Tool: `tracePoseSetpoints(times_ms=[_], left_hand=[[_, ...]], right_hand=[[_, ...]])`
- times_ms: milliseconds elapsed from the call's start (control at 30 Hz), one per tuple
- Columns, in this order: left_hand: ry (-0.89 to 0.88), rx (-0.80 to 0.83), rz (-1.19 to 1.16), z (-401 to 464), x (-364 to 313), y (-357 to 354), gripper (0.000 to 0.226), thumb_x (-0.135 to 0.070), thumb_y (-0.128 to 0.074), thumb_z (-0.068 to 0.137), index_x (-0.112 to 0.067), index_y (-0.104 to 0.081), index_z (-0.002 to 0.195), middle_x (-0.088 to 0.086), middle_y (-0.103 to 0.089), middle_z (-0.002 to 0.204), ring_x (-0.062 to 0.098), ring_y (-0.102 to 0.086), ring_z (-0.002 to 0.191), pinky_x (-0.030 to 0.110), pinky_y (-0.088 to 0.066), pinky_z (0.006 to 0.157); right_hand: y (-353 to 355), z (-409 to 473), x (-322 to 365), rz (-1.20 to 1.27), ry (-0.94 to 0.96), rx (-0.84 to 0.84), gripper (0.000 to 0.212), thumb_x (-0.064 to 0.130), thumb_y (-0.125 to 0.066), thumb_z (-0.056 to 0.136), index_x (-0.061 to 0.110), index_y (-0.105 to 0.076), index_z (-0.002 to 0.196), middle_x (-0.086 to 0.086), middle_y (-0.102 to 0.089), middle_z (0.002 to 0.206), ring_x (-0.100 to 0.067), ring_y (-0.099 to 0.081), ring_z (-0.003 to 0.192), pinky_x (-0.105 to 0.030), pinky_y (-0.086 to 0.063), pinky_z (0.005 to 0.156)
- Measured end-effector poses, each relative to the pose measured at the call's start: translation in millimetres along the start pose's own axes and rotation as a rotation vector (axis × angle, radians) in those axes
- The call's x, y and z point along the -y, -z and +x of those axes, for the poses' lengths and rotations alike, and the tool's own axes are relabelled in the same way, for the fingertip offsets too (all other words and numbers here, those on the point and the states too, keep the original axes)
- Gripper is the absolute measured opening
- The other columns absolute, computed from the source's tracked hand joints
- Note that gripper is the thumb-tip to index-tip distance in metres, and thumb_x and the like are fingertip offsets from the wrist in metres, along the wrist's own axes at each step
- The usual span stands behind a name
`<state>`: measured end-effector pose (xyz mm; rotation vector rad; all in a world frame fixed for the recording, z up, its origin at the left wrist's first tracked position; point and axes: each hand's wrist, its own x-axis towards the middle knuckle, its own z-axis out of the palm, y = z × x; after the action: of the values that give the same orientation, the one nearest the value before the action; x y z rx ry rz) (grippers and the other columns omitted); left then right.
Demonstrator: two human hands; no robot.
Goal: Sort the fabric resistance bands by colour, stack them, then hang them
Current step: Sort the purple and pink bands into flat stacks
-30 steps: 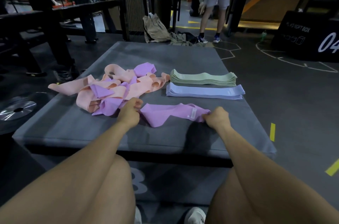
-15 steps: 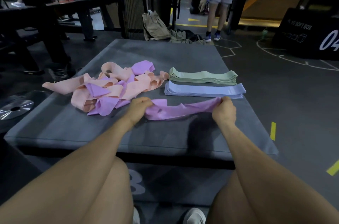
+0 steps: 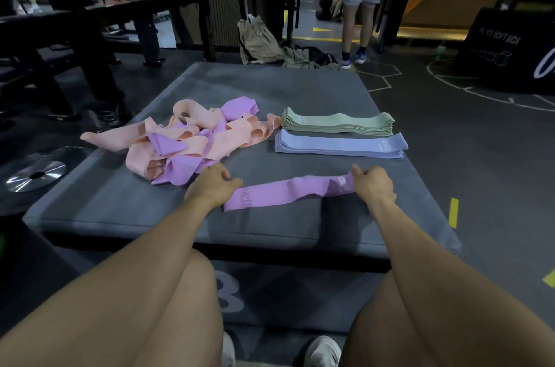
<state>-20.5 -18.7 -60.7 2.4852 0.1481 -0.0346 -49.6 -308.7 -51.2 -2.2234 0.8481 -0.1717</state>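
- Your left hand (image 3: 213,186) holds the left end of one purple band (image 3: 285,193); the fingers are curled over the edge of the fabric, with the thumb toward the band.
- Your right hand (image 3: 372,183) grips the right end of the same band, fingers closed around the fabric, so the band is stretched flat between both hands.
- This purple band lies on the grey mat (image 3: 120,204), near its front edge, at about 6 o'clock from the mat's centre. White print shows on its left part, but I cannot read it surely.
- At about 9 o'clock from the centre of the mat there is the unsorted pile (image 3: 192,141): peach and purple bands tangled together. Your left hand is just beside its near edge, perhaps touching a purple piece there; the view does not make this clear.
- At about 2 o'clock from the held band lies the blue stack (image 3: 339,146), neat and flat.
- Directly behind it, toward 12 o'clock, sits the green stack (image 3: 336,123), touching or almost touching the blue one.
- The held band is apart from the blue stack, with bare mat between them.
- Beyond the mat, at 12 o'clock, a khaki bag (image 3: 258,42) rests on the floor, and a person (image 3: 360,0) stands further at 1 o'clock.
- A metal weight plate (image 3: 36,176) lies on the floor at 9 o'clock, beside the mat.
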Motion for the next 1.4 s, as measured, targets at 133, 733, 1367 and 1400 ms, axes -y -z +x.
tracePoseSetpoints(times_ms=[133, 733, 1367, 1400], left_hand=[[0.078, 0.030, 0.202, -12.4, -5.3, 6.0, 0.038, -0.050, -0.063, 0.074, -0.013, -0.058, 0.080, 0.005, -0.062, 0.087, 0.023, -0.057, 0.076, 0.027, -0.042, 0.063], [0.021, -0.196, -0.458, 16.1, -74.7, -22.1, 0.022, -0.019, -0.071, 0.081, -0.006, -0.055, 0.090, 0.007, -0.055, 0.089, 0.020, -0.049, 0.083, 0.026, -0.037, 0.073], [0.121, -0.083, -0.374, 38.2, -79.4, -61.6, 0.027, -0.001, -0.053, 0.083, -0.013, -0.056, 0.059, 0.009, -0.061, 0.056, 0.031, -0.064, 0.067, 0.044, -0.056, 0.080], [0.142, -0.085, -0.387, 36.2, -80.3, -60.1, 0.028, -0.002, -0.055, 0.083, -0.013, -0.054, 0.057, 0.004, -0.058, 0.045, 0.028, -0.060, 0.059, 0.039, -0.055, 0.077]], right_hand=[[4.4, -5.1, 1.5, -0.019, -0.018, 0.000, 0.029, 0.024, -0.046, 0.094, 0.002, -0.061, 0.108, -0.020, -0.060, 0.117, -0.037, -0.052, 0.113, -0.042, -0.036, 0.102], [51.2, 22.7, -24.1, 0.202, 0.019, -0.262, 0.027, 0.019, -0.042, 0.098, 0.003, -0.062, 0.106, -0.020, -0.060, 0.103, -0.035, -0.054, 0.096, -0.036, -0.040, 0.083], [45.0, 53.2, -60.5, 0.094, 0.002, -0.304, 0.023, 0.020, -0.047, 0.095, 0.005, -0.063, 0.096, -0.017, -0.066, 0.100, -0.036, -0.056, 0.099, -0.038, -0.040, 0.091], [45.8, 53.3, -60.6, 0.129, -0.004, -0.310, 0.022, 0.019, -0.047, 0.095, 0.004, -0.063, 0.096, -0.017, -0.066, 0.099, -0.036, -0.057, 0.098, -0.039, -0.042, 0.092]])
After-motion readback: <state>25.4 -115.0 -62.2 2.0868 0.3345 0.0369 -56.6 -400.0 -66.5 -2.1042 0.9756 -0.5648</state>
